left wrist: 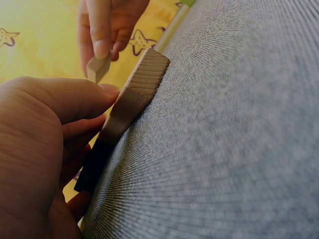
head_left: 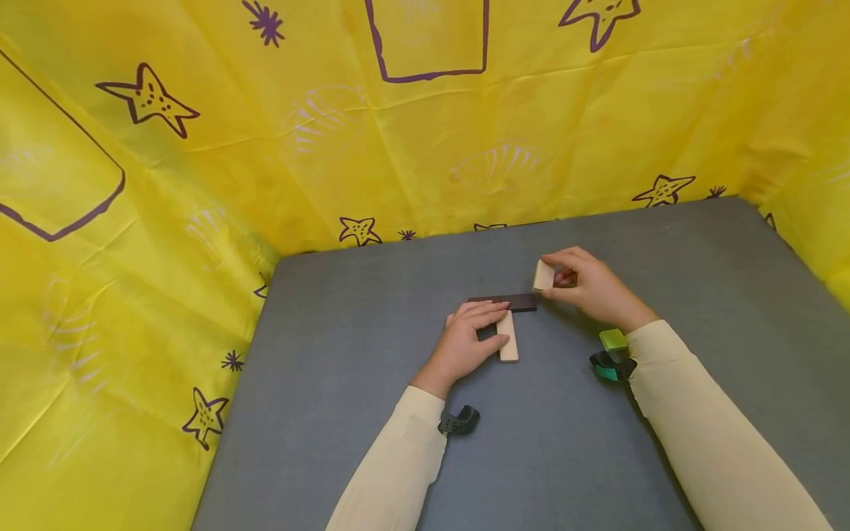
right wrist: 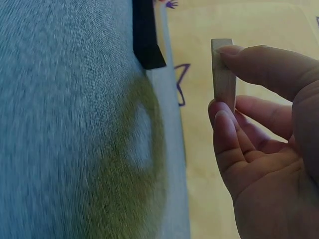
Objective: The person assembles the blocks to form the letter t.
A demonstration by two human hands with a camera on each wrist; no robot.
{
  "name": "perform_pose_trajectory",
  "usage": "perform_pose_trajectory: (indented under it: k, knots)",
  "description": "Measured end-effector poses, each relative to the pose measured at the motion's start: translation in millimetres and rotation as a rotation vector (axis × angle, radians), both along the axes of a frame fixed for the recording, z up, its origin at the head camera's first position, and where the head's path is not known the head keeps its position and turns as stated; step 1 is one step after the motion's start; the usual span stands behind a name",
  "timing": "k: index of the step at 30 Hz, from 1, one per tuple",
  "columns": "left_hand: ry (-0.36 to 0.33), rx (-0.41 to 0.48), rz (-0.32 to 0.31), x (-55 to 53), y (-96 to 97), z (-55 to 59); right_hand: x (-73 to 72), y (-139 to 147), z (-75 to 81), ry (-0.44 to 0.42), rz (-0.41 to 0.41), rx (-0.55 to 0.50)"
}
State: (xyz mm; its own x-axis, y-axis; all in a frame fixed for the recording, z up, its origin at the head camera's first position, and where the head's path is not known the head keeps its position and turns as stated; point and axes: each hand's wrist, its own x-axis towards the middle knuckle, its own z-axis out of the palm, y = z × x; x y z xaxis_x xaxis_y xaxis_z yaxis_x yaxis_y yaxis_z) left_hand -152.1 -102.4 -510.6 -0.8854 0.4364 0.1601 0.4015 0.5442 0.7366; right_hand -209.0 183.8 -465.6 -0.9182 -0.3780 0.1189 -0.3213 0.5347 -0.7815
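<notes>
My right hand [head_left: 594, 287] pinches a light wooden block [head_left: 544, 276] between thumb and fingertips, raised off the table. In the right wrist view that block [right wrist: 224, 74] stands upright in the grip. My left hand [head_left: 468, 339] rests on the pieces lying on the table. Its fingertips lie over a dark, flat block [head_left: 521, 302], and its thumb touches a second light wooden block [head_left: 508, 346]. The second block meets the dark one end-on, roughly at a right angle. In the left wrist view the thumb presses this wooden block [left wrist: 142, 82]; the fingers partly hide the dark block.
A green block [head_left: 612, 340] lies beside the right wrist, partly behind the sleeve and the wrist strap [head_left: 612, 367]. Grey cloth covers the table [head_left: 332, 369]. A yellow patterned curtain [head_left: 425, 147] bounds its back and sides.
</notes>
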Motion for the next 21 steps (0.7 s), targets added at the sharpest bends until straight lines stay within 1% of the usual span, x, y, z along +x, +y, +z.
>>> perform_pose_trajectory:
  k: [4, 10, 16, 21]
  knots:
    - [-0.009, 0.004, -0.003, -0.3, -0.2, 0.1, -6.3, -9.2, -3.6, -0.010, 0.018, 0.014]
    - [-0.007, 0.003, -0.004, -0.7, -0.5, -0.5, -16.2, -19.5, -7.8, -0.047, 0.033, 0.021]
    - [0.000, 0.013, -0.012, -1.1, -0.9, -0.6, -25.2, -25.5, -11.6, -0.066, 0.045, 0.066]
    - [0.005, 0.014, -0.013, -1.3, -1.2, -1.2, -33.0, -32.4, -14.7, -0.102, 0.053, 0.093]
